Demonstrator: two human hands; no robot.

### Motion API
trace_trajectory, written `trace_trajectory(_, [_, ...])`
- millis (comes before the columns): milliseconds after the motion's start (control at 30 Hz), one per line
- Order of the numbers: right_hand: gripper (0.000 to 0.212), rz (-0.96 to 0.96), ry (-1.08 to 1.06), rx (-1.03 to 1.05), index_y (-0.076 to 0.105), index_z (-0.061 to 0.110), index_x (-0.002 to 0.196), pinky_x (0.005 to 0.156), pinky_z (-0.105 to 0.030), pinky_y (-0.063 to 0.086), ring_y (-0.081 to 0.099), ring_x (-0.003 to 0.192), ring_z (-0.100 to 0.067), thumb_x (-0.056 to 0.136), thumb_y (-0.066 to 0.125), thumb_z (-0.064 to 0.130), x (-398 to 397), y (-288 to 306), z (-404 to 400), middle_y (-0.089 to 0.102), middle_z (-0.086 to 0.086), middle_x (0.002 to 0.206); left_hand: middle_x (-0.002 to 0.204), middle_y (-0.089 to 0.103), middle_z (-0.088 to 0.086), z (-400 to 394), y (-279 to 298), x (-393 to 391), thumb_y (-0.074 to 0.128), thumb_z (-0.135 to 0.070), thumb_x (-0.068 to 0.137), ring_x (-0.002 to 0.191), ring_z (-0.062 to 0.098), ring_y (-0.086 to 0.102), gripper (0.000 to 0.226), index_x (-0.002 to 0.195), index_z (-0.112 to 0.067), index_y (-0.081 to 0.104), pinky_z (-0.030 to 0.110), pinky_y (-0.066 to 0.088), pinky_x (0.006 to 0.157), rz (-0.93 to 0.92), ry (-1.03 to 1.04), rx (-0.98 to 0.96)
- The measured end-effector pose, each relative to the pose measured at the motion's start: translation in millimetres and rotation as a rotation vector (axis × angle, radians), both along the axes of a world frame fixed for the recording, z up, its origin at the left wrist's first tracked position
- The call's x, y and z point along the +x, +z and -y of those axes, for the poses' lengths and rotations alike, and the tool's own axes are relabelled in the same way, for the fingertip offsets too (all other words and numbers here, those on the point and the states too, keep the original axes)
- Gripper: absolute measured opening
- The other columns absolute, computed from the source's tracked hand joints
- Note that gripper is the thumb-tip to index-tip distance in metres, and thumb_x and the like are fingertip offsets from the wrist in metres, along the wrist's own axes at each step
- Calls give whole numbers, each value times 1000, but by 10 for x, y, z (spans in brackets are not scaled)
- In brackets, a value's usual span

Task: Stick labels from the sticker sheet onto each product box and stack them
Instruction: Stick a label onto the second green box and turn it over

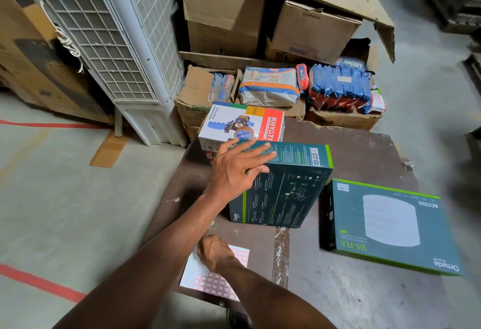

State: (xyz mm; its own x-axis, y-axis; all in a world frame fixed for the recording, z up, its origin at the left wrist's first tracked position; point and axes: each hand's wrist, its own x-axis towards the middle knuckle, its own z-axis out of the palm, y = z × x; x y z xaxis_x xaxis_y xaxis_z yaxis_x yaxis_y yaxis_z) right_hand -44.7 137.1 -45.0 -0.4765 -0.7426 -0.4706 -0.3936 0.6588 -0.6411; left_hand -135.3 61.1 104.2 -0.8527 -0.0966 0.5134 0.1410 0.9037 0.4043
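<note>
A dark teal Omada box (pixel 281 198) stands tilted on the brown table (pixel 351 297). My left hand (pixel 234 170) grips its upper left corner, fingers spread over the top face and thumb on the front. A second teal Wi-Fi box (pixel 390 227) lies flat to the right. Behind them, a white KHYATI tape-dispenser box (pixel 242 125) sits on top of another box. The sticker sheet (pixel 208 279), with pink-bordered labels, lies at the table's near left edge. My right hand (pixel 214 250) is curled down on it, fingertips hidden.
A white air cooler (pixel 109 50) stands on the floor to the left. Large open cardboard cartons (pixel 223 11) are stacked behind the table, with diaper packs (pixel 270 84) and blue packets (pixel 341 84) on low cartons. Red floor tape (pixel 39 281) runs at the left.
</note>
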Motion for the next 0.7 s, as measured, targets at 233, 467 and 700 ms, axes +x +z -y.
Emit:
trace_trajectory(233, [17,90,-415,-410,66,24,93,74,-39,58,65,81,-11,99,53,32,-147,343,-329,68,7,88,135,62,-16,9,21,-29,71,-38,92,136,11,52,36,128,-42,67,42,34,115,25,-2,18])
trace_trajectory(467, [6,-330,-783,-822,74,19,93,64,-31,54,64,72,-15,94,71,14,-729,1399,-1055,70,10,85,134,63,-16,0,43,-35,74,-36,90,135,12,52,39,129,-41,66,41,34,115,30,12,15])
trace_trajectory(700, [9,-748,-758,-770,69,10,86,62,-29,52,58,71,-12,92,73,16,-1239,1820,-1203,67,2,82,134,62,-16,-26,55,-21,74,-37,90,135,12,52,41,129,-42,65,41,33,114,39,30,10])
